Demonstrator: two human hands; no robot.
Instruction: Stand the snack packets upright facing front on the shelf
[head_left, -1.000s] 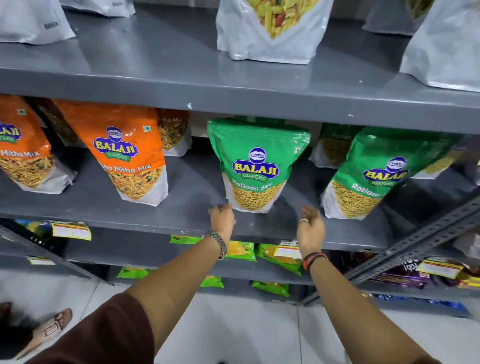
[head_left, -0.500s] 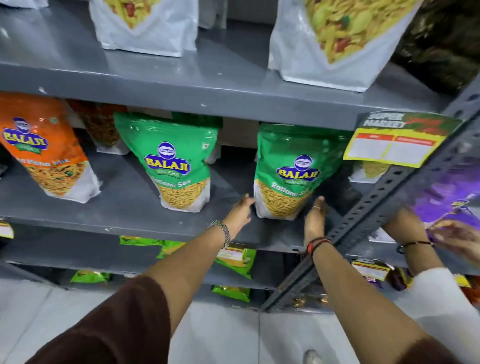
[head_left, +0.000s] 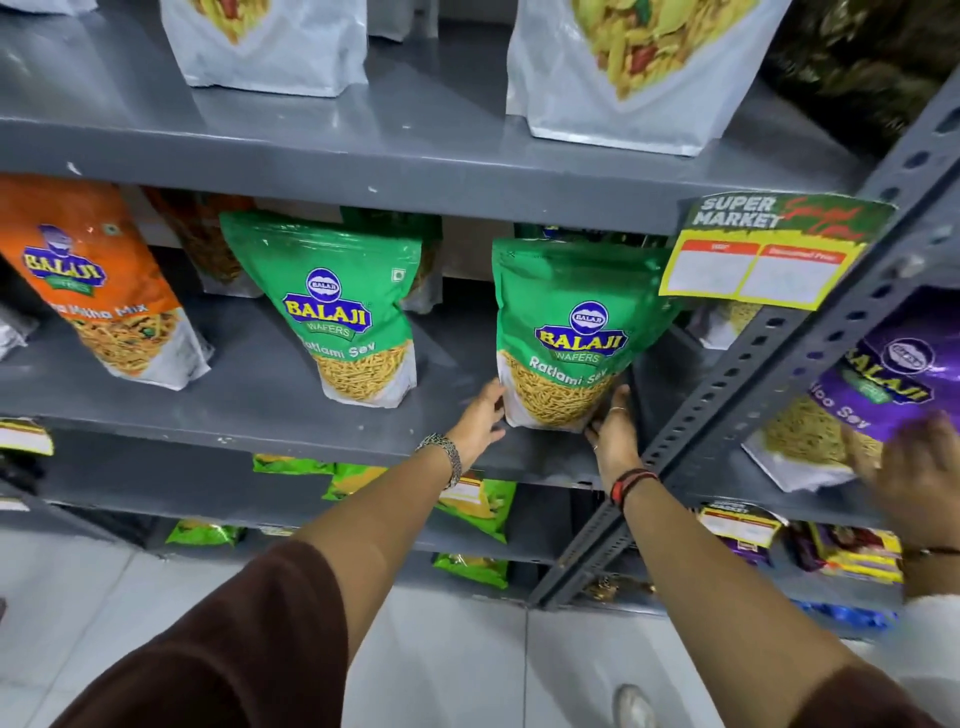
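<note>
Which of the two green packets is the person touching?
The right-hand green Ratlami Sev packet, beside the price tag. The left hand and right hand cup its bottom corners; the other green packet stands untouched.

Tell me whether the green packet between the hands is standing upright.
Upright, facing front: the green packet stands on its base on the shelf, with the hands at its bottom corners.

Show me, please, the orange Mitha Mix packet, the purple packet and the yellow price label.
orange Mitha Mix packet (head_left: 98, 291): head view, front face.
purple packet (head_left: 878, 384): head view, logo area.
yellow price label (head_left: 753, 270): head view, white boxes.
</note>
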